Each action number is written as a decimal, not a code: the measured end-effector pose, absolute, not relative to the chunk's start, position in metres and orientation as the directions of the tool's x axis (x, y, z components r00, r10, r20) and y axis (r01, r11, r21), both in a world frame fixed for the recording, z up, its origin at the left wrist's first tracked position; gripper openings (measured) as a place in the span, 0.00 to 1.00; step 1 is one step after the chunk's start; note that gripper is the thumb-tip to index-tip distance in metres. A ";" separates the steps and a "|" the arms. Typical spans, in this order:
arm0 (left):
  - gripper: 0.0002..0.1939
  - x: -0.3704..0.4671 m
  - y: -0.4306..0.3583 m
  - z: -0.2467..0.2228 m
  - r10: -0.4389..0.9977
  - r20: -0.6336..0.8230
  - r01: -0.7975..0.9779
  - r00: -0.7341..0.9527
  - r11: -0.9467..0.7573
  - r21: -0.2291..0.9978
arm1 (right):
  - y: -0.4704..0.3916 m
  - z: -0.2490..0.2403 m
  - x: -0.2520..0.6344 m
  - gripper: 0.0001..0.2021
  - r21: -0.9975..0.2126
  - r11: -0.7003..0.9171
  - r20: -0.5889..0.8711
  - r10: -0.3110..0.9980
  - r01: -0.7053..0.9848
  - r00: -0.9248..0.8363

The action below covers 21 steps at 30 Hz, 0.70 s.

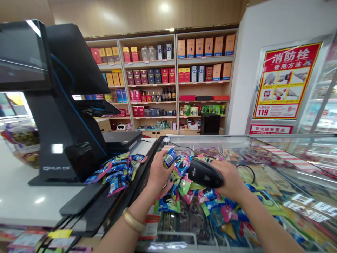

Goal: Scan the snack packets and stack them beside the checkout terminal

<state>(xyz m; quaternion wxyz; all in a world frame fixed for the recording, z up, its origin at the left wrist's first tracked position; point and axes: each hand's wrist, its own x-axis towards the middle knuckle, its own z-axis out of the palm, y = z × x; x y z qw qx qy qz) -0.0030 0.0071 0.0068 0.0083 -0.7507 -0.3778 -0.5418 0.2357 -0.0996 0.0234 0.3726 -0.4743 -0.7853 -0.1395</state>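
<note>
My left hand (159, 171) is closed on a small blue snack packet (170, 157), its white barcode label facing me. Close to its right, my right hand (231, 177) grips a black handheld barcode scanner (204, 173), whose head points left toward that packet. Beneath both hands, many more blue, green and pink snack packets (207, 195) lie in a loose spread on the glass top. A second pile of the same packets (119, 175) rests on the left counter, at the foot of the checkout terminal. My right fingers are partly hidden behind the scanner.
A black checkout terminal (65, 116) with screens stands on the white counter (15, 196) at left. The glass-topped case (279, 175) extends to the right. Shelves of boxed goods (155, 75) line the back wall. A black cable (250, 168) loops beside the scanner.
</note>
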 end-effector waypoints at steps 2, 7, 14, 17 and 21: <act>0.19 -0.002 0.004 0.008 0.553 0.819 0.588 0.155 -0.718 0.373 | -0.101 0.024 0.234 0.09 -0.129 0.517 0.716 0.639 0.846 -0.281; 0.19 0.000 0.001 0.007 0.559 0.808 0.607 0.185 -0.712 0.353 | -0.102 0.026 0.232 0.06 -0.132 0.521 0.713 0.641 0.843 -0.285; 0.20 0.000 0.005 0.003 0.572 0.801 0.607 0.177 -0.704 0.368 | -0.102 0.027 0.231 0.05 -0.118 0.517 0.712 0.640 0.848 -0.291; 0.20 0.001 0.003 0.004 0.575 0.801 0.577 0.164 -0.715 0.395 | -0.101 0.026 0.234 0.05 -0.115 0.521 0.733 0.619 0.846 -0.282; 0.18 0.005 -0.006 0.008 0.604 0.781 0.468 0.157 -0.742 0.480 | -0.099 0.024 0.241 0.08 -0.096 0.481 0.806 0.551 0.872 -0.215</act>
